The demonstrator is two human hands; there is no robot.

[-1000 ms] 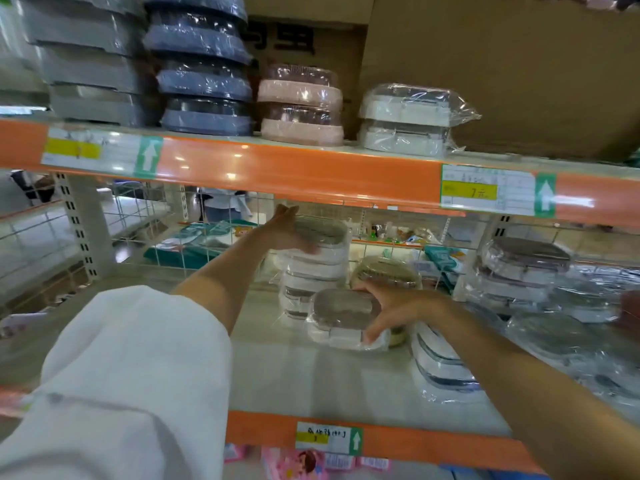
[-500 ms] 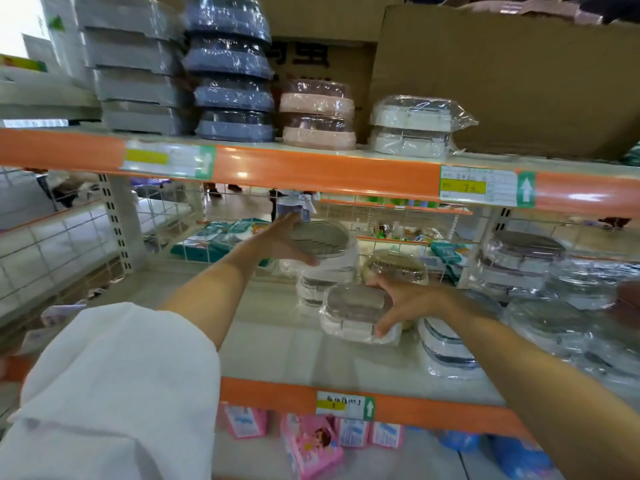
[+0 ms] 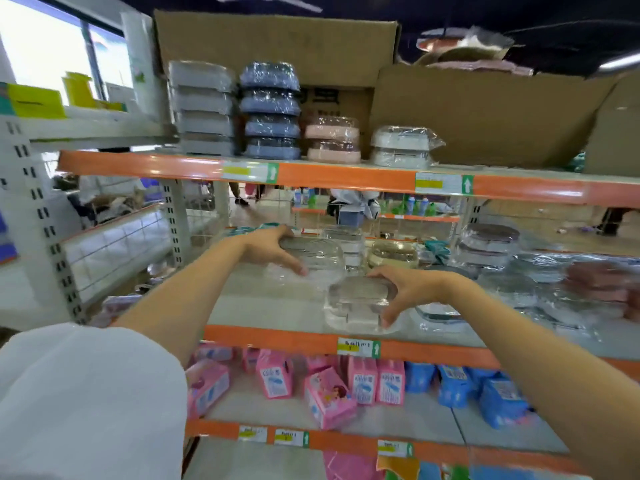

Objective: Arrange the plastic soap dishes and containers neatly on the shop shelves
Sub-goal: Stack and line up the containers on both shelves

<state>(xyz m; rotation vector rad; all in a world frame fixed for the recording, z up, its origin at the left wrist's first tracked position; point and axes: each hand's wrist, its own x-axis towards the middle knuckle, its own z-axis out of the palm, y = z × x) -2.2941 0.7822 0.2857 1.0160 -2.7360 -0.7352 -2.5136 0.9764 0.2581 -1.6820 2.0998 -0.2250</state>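
The left hand (image 3: pixel 273 251) holds a wrapped clear soap dish (image 3: pixel 313 259) above the middle shelf (image 3: pixel 270 313). The right hand (image 3: pixel 403 289) grips another wrapped soap dish (image 3: pixel 358 301) near the shelf's front edge, thumb in front, fingers on top.

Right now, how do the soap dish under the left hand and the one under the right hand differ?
The left hand grips a soap dish further back on the middle shelf, raised off the shelf board. The right hand grips a soap dish nearer the orange front edge, sitting low on the shelf. The left dish appears slightly tilted; the right one lies flat. Both are clear-lidded, plastic-wrapped and gripped from above.
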